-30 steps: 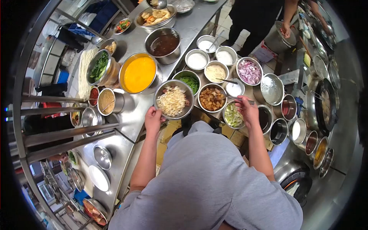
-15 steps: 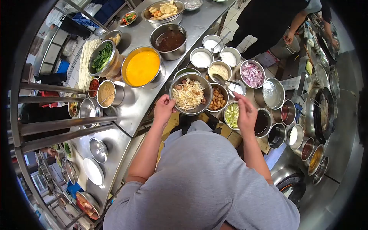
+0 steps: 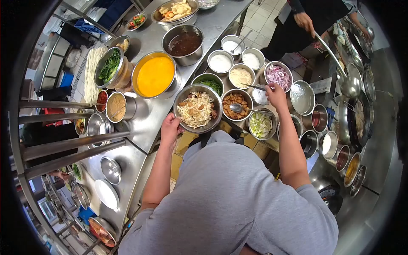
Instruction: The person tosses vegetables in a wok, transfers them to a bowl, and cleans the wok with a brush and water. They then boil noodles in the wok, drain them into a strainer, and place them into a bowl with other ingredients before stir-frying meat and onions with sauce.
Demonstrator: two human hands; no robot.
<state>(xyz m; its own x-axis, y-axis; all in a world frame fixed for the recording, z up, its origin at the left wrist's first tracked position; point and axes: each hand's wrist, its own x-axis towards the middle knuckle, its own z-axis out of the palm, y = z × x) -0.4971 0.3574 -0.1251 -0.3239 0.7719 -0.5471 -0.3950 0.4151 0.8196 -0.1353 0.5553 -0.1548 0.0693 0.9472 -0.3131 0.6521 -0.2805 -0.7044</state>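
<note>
My left hand (image 3: 171,127) is closed on the near left rim of a metal bowl (image 3: 217,117). Bean sprouts (image 3: 195,109) with brown pieces fill it. My right hand (image 3: 276,97) grips the thin handle of a spoon (image 3: 254,86). The spoon's other end reaches the pot of pale granules (image 3: 240,77), where its head is hidden. Below that, another spoon (image 3: 236,108) rests in a pot of brown cubes (image 3: 244,101), its handle pointing right over chopped pale green vegetable (image 3: 260,124). Shredded greens (image 3: 210,85) sit in a pot behind the bowl.
A pot of orange liquid (image 3: 155,75) and one of dark sauce (image 3: 185,44) stand on the steel counter (image 3: 144,112). Sliced red onion (image 3: 278,76) is at the right. Beyond, a co-worker's hand (image 3: 304,22) holds a ladle (image 3: 350,86) by the wok (image 3: 359,121).
My right hand has moved up and taken the spoon handle. A spoon now lies in the brown cubes, where none showed before. The bowl shifted slightly left. A co-worker's ladle has appeared.
</note>
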